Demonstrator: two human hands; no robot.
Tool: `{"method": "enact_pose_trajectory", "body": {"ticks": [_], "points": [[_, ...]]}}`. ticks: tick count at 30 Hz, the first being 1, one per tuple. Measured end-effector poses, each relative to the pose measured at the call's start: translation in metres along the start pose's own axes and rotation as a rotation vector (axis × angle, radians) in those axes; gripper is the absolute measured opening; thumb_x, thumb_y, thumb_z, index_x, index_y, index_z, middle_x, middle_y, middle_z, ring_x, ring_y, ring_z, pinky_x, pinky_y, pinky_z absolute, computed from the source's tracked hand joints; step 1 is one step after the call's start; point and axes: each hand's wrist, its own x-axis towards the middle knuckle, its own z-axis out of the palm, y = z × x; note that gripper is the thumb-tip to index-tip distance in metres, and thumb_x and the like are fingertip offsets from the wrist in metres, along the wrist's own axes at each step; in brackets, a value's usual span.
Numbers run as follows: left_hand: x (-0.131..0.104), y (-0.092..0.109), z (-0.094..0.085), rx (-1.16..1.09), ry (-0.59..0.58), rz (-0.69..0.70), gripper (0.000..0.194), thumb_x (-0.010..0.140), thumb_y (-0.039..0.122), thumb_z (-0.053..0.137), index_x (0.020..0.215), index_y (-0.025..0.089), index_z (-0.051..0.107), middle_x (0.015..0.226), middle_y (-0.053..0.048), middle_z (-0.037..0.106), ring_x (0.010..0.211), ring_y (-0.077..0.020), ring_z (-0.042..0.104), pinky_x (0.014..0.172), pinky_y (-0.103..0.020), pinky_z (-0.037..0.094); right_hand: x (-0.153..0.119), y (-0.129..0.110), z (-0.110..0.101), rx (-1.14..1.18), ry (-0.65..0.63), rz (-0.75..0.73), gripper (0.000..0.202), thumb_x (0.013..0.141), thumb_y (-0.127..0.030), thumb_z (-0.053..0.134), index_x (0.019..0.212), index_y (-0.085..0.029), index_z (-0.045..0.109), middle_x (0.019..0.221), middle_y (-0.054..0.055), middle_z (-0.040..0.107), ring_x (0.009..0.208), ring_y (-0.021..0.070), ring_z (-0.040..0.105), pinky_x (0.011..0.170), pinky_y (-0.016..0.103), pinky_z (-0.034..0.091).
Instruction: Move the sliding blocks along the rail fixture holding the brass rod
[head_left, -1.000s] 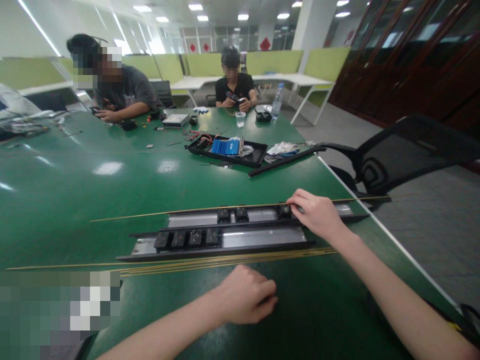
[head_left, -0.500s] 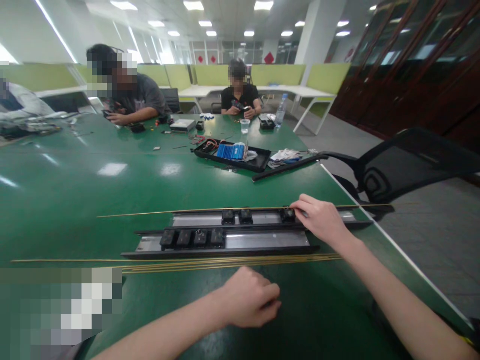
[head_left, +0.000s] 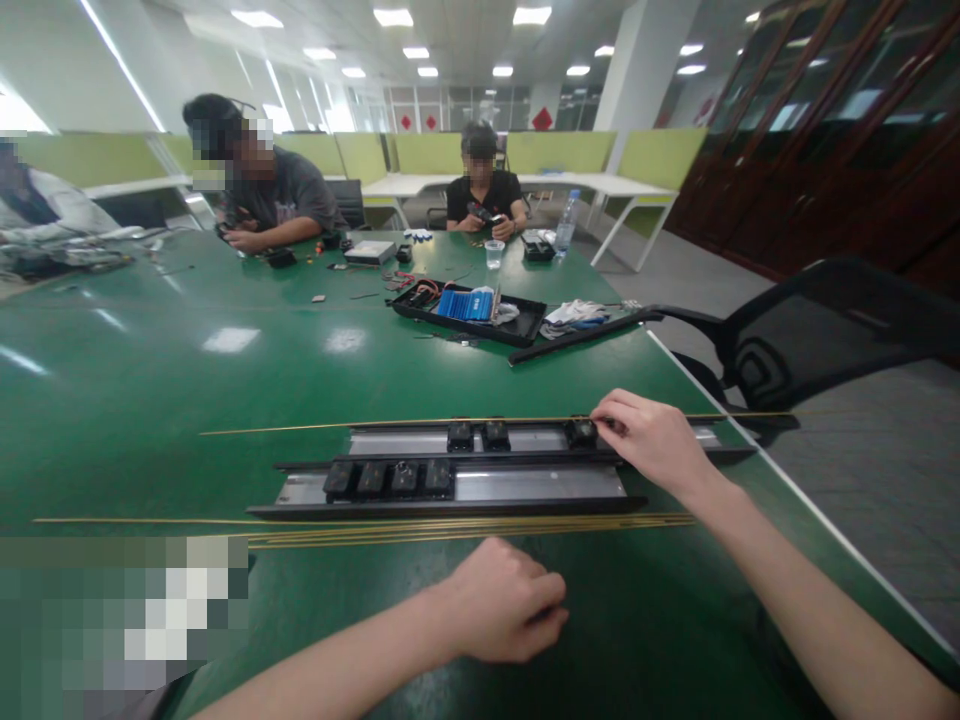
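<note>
Near the front of the table my left hand (head_left: pixel 514 605) rests in a loose fist, with nothing seen in it. My right hand (head_left: pixel 649 435) is closed in a pinch on a thin gold-coloured rod (head_left: pixel 300 428), which runs along the far edge of the back metal channel (head_left: pixel 529 438). Just left of those fingertips sits a black block (head_left: pixel 581 432) in that channel. Two more black blocks, one of them here (head_left: pixel 495 435), sit farther left. A front channel (head_left: pixel 536 484) holds several black blocks (head_left: pixel 373 478) side by side at its left.
Several thin rods (head_left: pixel 450 530) lie before the front channel. Beyond are a black tray (head_left: pixel 525 318) with a blue finned part (head_left: pixel 465 304), white gloves (head_left: pixel 574 315) and a black strip (head_left: pixel 577 338). People sit across the table. A mesh chair (head_left: pixel 817 325) stands right.
My right hand has shifted slightly right along the rod, away from the black block. My left hand stays in its loose fist. The whole view has drifted a little.
</note>
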Motion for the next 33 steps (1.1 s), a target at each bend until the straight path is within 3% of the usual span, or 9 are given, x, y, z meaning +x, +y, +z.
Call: {"method": "enact_pose_trajectory", "body": {"ticks": [11, 23, 33], "points": [[0.001, 0.001, 0.0, -0.008, 0.001, -0.006, 0.021, 0.092, 0.03, 0.06, 0.076, 0.021, 0.05, 0.066, 0.003, 0.064, 0.056, -0.0133, 0.057, 0.05, -0.032, 0.024, 0.001, 0.012, -0.004, 0.012, -0.042, -0.005, 0.019, 0.094, -0.024, 0.053, 0.086, -0.02, 0.07, 0.093, 0.004, 0.072, 0.071, 0.0141, 0.064, 0.066, 0.029, 0.046], [0.001, 0.001, -0.001, -0.004, 0.001, 0.001, 0.021, 0.093, 0.03, 0.06, 0.076, 0.021, 0.051, 0.067, 0.003, 0.065, 0.057, -0.0136, 0.058, 0.05, -0.031, 0.026, 0.001, 0.016, -0.014, -0.135, -0.096, 0.045, 0.019, 0.092, -0.027, 0.053, 0.083, -0.022, 0.07, 0.091, 0.003, 0.072, 0.076, 0.0161, 0.065, 0.059, 0.029, 0.037], [0.001, 0.002, -0.002, 0.009, -0.027, 0.001, 0.021, 0.094, 0.031, 0.059, 0.077, 0.021, 0.053, 0.068, 0.001, 0.065, 0.058, -0.0136, 0.059, 0.05, -0.029, 0.028, 0.002, 0.02, -0.02, -0.132, -0.099, 0.0, 0.02, 0.092, -0.027, 0.052, 0.084, -0.022, 0.069, 0.092, 0.003, 0.073, 0.07, 0.0153, 0.064, 0.057, 0.03, 0.036]]}}
